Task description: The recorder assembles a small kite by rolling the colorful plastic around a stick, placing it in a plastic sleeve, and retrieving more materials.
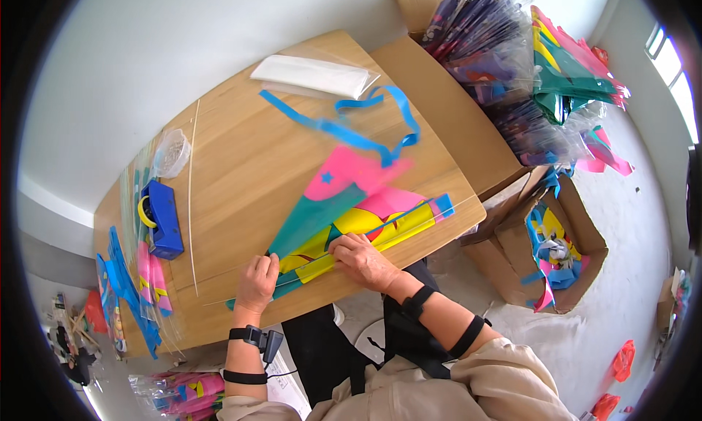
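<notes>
A folded kite (314, 209) of thin pink, teal and yellow sheet lies at the table's near edge, with a blue star on its pink part. Part of its upper flap is blurred by motion. My left hand (257, 286) pinches the kite at the narrow end of the teal part. Farther right, my right hand (363, 264) rests on the yellow part with its fingers curled onto the fold. A thin rod runs along the folded edge, close to both hands. Beyond the kite, a loose blue ribbon (292, 112) curls across the table.
A white stack of plastic bags (311, 74) sits at the table's far side. On the left are a blue tape dispenser (167, 224), a clear cup (172, 154) and a long thin rod (193, 202). Cardboard boxes (446, 114) with wrapped kites and scraps stand at right.
</notes>
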A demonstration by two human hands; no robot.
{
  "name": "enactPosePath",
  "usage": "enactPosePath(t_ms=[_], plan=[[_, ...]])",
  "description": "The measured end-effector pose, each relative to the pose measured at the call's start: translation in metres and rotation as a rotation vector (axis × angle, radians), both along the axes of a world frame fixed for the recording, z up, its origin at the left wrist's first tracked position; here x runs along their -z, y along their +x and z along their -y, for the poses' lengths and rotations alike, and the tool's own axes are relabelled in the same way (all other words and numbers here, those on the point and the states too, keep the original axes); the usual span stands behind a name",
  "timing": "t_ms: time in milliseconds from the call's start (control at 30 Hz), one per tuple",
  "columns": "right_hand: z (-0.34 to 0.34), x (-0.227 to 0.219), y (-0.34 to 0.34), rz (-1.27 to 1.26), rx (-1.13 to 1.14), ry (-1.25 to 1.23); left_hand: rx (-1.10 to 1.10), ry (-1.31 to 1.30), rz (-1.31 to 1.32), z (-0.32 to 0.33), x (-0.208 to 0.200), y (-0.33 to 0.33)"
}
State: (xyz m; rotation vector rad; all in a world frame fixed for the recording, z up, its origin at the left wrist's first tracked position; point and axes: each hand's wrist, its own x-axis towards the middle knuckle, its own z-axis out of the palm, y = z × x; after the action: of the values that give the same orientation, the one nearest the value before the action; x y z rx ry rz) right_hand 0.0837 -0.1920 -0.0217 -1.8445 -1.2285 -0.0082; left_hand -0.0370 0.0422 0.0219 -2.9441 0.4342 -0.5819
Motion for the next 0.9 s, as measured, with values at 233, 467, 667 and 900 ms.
enactPosePath(t_ms=[233, 467, 667, 900], plan=[[0.0, -0.005, 0.002, -0.065, -0.011, 0.032, 0.171, 0.119, -0.015, -0.011, 0.002, 0.006], [0.012, -0.03, 0.019, 0.225, 0.022, -0.135, 0.246, 0.178, -0.04, -0.014, 0.001, 0.014], [0.03, -0.018, 0.047, 0.268, 0.142, -0.263, 0.268, 0.152, -0.073, -0.022, 0.002, 0.016], [0.039, -0.012, 0.047, 0.199, 0.223, -0.462, -0.078, -0.327, -0.247, -0.033, -0.009, 0.006]])
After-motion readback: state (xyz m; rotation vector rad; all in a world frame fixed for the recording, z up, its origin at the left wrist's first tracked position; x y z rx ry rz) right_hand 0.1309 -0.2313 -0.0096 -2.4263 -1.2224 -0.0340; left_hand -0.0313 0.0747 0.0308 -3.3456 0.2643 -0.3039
